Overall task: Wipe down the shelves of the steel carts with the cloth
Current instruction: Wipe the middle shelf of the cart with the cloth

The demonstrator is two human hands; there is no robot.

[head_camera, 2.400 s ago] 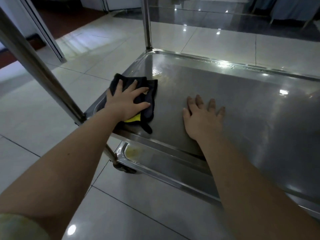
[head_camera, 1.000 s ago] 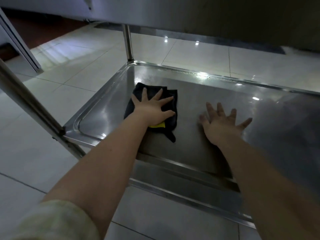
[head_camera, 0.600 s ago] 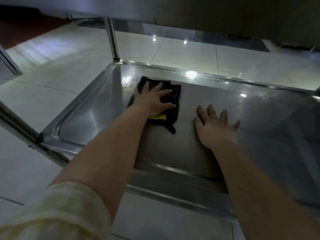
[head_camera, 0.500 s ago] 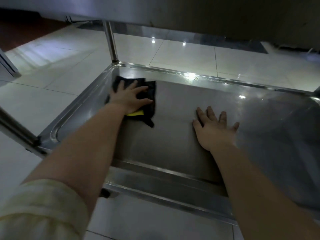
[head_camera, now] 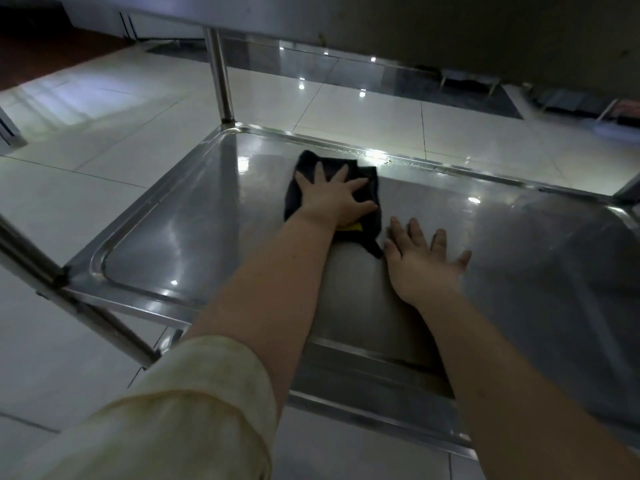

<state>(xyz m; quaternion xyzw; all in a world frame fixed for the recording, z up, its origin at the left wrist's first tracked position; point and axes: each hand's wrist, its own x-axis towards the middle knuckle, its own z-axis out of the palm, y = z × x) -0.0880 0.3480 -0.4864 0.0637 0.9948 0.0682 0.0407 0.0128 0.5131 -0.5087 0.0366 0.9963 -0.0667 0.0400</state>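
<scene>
Steel cart shelf (head_camera: 194, 216), viewed from above: the cloth (head_camera: 370, 181), black and loosely folded, with a yellow patch (head_camera: 351, 227) at its 6 o'clock edge too small to read for writing, lies on the shelf pan toward 12 o'clock, near the far rim. The left hand (head_camera: 334, 199) presses flat on it, fingers straight and spread, curled round nothing. The right hand (head_camera: 420, 263), at 4 o'clock of the cloth and just beside its trailing corner, rests palm down on bare steel, fingers straight.
</scene>
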